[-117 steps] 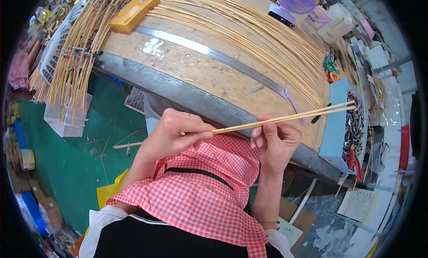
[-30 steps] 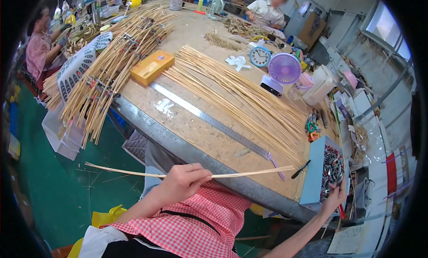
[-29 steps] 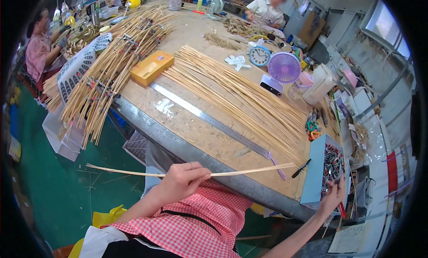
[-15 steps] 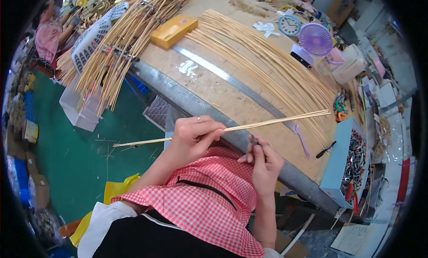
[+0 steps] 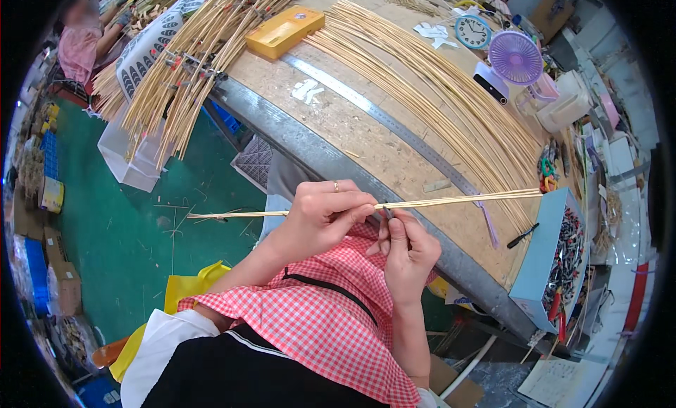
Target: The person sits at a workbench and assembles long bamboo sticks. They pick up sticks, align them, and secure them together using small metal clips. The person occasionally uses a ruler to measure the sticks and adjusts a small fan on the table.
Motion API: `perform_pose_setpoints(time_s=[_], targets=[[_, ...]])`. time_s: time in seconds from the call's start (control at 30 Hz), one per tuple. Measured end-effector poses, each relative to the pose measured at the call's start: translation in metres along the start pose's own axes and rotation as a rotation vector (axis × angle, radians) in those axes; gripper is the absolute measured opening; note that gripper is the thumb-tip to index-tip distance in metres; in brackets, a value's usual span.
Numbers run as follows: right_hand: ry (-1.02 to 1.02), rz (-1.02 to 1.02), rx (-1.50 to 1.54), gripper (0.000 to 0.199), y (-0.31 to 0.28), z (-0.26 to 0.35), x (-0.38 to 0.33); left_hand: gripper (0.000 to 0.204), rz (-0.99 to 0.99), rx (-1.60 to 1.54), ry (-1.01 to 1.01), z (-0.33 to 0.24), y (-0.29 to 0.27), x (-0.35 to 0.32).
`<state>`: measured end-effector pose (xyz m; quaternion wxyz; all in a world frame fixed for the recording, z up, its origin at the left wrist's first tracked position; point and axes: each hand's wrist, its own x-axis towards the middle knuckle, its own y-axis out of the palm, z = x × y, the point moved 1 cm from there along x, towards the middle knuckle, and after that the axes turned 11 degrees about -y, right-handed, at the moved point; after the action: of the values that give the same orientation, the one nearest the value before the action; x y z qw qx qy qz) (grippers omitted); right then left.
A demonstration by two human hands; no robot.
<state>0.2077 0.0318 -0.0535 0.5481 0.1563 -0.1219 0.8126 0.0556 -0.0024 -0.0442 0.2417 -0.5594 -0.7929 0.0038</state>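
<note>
My left hand (image 5: 320,218) pinches a thin bundle of pale bamboo sticks (image 5: 465,199) between thumb and fingers. The bundle lies crosswise over my lap and the bench edge, its frayed end out over the floor on the left. Close beside it, my right hand (image 5: 410,253) is closed on a small dark clip (image 5: 386,213), which meets the sticks just right of my left fingertips. Whether the clip goes round the sticks is too small to tell. More long sticks (image 5: 436,105) are spread over the worktable (image 5: 338,137) beyond my hands.
A steel ruler (image 5: 366,108) and a yellow box (image 5: 285,31) lie on the table. To the right stand a light blue box (image 5: 531,274) of small clips, pliers (image 5: 548,170), a purple fan (image 5: 515,58) and a clock (image 5: 472,32). Clipped stick bundles (image 5: 186,70) overhang at left; a person (image 5: 77,52) sits beyond.
My right hand has come up and left, bringing the small dark clip to the sticks beside my left hand. The bundle has tilted nearer to level and shifted slightly right.
</note>
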Motion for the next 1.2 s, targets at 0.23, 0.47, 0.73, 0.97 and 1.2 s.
perform_pose_setpoints(time_s=[0.23,0.47,0.73,0.97,1.2], targets=[[-0.101,0.058,-0.102,0.017,-0.012,0.002,0.006,0.007,0.128,-0.007,-0.114,0.000,-0.004,0.002],[0.006,-0.207,0.250,0.010,-0.029,0.002,0.004,0.014,0.311,-0.156,-0.246,0.009,0.004,-0.001],[0.004,-0.520,0.197,0.022,-0.091,-0.007,0.015,0.020,0.096,-0.079,-0.292,0.032,-0.048,0.014],[-0.047,-0.643,0.354,0.022,-0.135,-0.010,0.016,0.017,0.227,0.079,-0.205,0.028,-0.049,0.015],[-0.034,-0.788,0.332,0.020,-0.159,-0.014,0.013,0.017,0.332,0.267,-0.132,0.015,-0.044,0.012]])
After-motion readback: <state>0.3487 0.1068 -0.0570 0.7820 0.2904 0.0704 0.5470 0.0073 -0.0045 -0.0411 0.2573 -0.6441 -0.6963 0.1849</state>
